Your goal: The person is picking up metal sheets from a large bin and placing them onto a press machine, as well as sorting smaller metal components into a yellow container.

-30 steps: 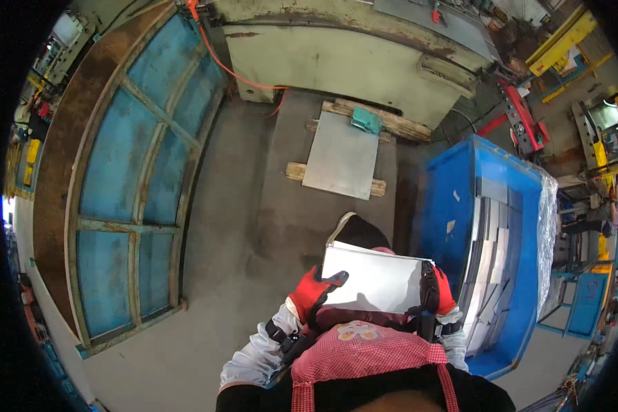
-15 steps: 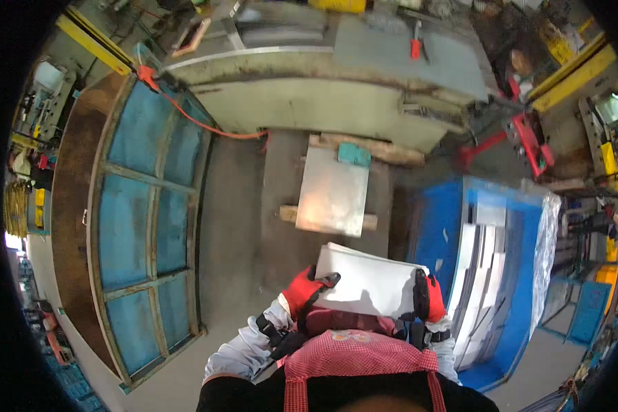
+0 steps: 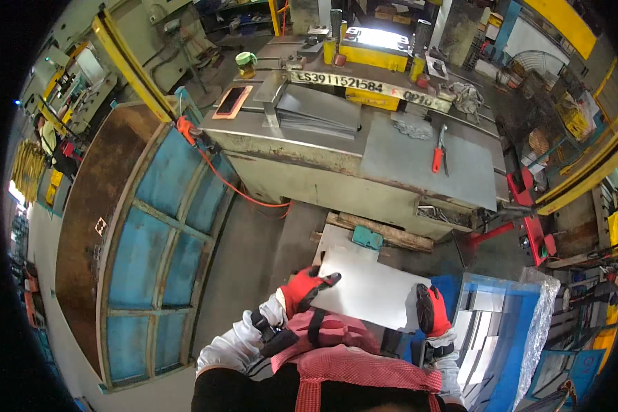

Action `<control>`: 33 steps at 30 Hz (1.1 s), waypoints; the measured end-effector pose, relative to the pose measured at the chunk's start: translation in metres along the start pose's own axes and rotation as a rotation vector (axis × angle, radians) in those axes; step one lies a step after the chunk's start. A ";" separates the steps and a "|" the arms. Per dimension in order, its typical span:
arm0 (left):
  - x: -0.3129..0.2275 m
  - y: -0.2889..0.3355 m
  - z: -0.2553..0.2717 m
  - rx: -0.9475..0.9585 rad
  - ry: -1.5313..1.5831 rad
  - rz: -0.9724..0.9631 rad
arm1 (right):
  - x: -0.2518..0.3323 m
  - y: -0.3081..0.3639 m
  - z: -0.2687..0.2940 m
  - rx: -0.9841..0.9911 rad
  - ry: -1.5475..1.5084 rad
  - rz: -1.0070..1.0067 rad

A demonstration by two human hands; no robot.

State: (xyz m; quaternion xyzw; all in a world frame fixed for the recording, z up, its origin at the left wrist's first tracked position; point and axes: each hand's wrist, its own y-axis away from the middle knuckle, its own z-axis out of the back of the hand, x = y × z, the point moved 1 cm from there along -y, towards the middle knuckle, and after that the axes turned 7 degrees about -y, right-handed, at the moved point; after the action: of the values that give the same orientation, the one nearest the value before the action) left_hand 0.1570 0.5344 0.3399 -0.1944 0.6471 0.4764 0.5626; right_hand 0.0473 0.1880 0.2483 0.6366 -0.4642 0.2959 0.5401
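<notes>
Flat rectangular metal sheet [image 3: 372,288], dull grey, smooth, thin; carried level in front of the chest, above the concrete floor [image 3: 244,254]. Left hand [image 3: 302,288] in a red glove grips the sheet's left edge, thumb on top, other fingers curled under it. Right hand [image 3: 432,309], also red-gloved, clamps the right edge, fingers pressed together over the rim. White sleeves, red checked apron below.

Ahead: heavy press machine [image 3: 364,137], worn grey steel bed with yellow blocks. On its bed lie a stack of dark sheets [image 3: 319,110] and red-handled pliers [image 3: 438,152]. An orange cable [image 3: 233,185] hangs off its left corner. A wooden pallet [image 3: 384,233] lies at its foot, just beyond the sheet.

Right, just beside the right hand: blue bin [image 3: 491,329] holding cut metal sheets stacked on edge. Left: rusty blue-panelled frame [image 3: 151,240]. Open floor strip runs between frame and pallet.
</notes>
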 end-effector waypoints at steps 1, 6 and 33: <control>0.009 -0.023 0.020 -0.003 -0.118 -0.127 | 0.017 -0.023 -0.013 0.001 0.067 0.084; -0.041 -0.108 0.089 -0.093 -0.073 -0.245 | 0.077 -0.127 -0.044 -0.029 -0.325 0.047; -0.131 -0.325 0.392 -0.991 -1.363 -0.061 | 0.204 -0.501 -0.251 -0.213 0.829 0.584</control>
State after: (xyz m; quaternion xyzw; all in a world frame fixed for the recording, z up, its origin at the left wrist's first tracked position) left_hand 0.6639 0.6715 0.3642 -0.1061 -0.1233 0.7030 0.6923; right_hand 0.6155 0.3668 0.2811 0.2514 -0.3971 0.6128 0.6353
